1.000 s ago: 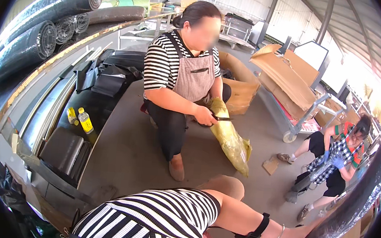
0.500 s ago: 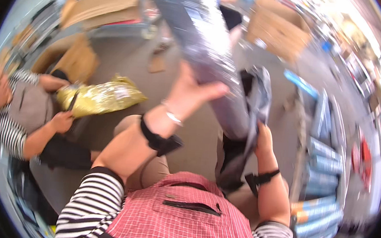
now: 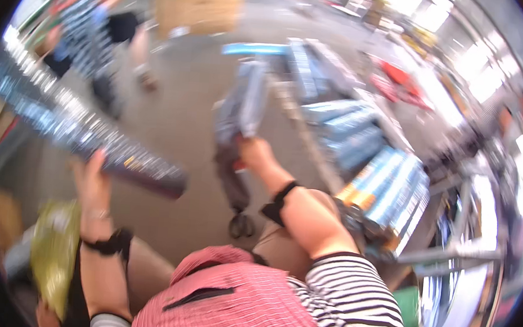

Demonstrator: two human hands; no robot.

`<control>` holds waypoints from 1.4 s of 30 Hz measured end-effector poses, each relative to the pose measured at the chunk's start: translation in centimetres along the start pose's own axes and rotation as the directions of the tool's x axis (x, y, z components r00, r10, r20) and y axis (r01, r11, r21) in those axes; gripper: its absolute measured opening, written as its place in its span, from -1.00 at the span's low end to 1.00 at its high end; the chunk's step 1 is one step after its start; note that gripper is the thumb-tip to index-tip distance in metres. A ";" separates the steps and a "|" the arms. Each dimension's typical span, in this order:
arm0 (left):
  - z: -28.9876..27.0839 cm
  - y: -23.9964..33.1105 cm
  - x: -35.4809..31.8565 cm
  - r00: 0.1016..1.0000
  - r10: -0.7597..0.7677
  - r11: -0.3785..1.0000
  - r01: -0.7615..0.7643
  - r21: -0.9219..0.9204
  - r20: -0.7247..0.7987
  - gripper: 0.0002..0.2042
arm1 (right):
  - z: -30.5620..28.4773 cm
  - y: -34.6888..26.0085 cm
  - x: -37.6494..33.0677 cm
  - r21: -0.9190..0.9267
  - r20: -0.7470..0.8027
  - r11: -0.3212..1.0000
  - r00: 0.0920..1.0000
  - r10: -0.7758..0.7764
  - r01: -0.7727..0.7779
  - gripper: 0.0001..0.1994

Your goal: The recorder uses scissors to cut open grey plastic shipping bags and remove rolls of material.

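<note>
A long roll (image 3: 86, 122) in shiny clear wrap, dark at its near end, slants across the left side. My left hand (image 3: 93, 184) grips it near that end, the thumb along its side. Out in front, my right hand (image 3: 257, 156) is closed on a limp grey plastic bag (image 3: 248, 98), which hangs apart from the roll. Below the bag, two black loops (image 3: 242, 225) look like scissor handles; whether they touch it I cannot tell. Motion blurs much of the view.
Several blue-wrapped rolls (image 3: 350, 130) lie in a row to the right, beside metal framing (image 3: 451, 255). A cardboard box (image 3: 197, 5) stands far ahead. At far left a person in stripes (image 3: 85, 26) is near the roll's far end. A yellow package (image 3: 55, 252) is at lower left.
My view has turned right. The roll has swung left and is now apart from the grey bag that surrounded its lower end. My right hand still holds the bag.
</note>
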State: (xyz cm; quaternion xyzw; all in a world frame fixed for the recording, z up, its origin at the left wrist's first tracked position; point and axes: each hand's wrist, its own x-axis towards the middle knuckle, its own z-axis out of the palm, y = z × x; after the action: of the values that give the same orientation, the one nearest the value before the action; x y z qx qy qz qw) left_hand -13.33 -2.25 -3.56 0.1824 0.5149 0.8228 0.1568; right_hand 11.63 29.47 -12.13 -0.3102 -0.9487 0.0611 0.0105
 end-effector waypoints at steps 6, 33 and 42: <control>2.0 -2.3 1.1 0.994 -0.001 0.988 0.017 -0.156 0.105 -0.45 | -0.6 0.8 -1.1 0.963 0.130 0.179 0.926 0.354 -0.203 -0.60; 4.6 -5.8 5.8 0.955 -0.181 0.983 0.171 0.064 0.235 -0.42 | -26.7 6.1 -75.9 0.833 -0.533 0.468 -0.198 0.823 -0.295 -0.61; 5.1 -5.7 5.3 0.943 -0.179 0.983 0.161 0.089 0.281 -0.30 | -12.8 6.8 -72.6 0.128 -0.465 -0.040 -0.096 0.880 -0.991 -0.49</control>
State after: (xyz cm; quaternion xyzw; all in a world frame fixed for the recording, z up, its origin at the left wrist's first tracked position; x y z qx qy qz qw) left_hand -15.29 6.52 -5.88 0.2601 0.5267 0.7538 0.2946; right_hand 74.95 -6.46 1.06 -0.8918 -0.4114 -0.1419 0.1241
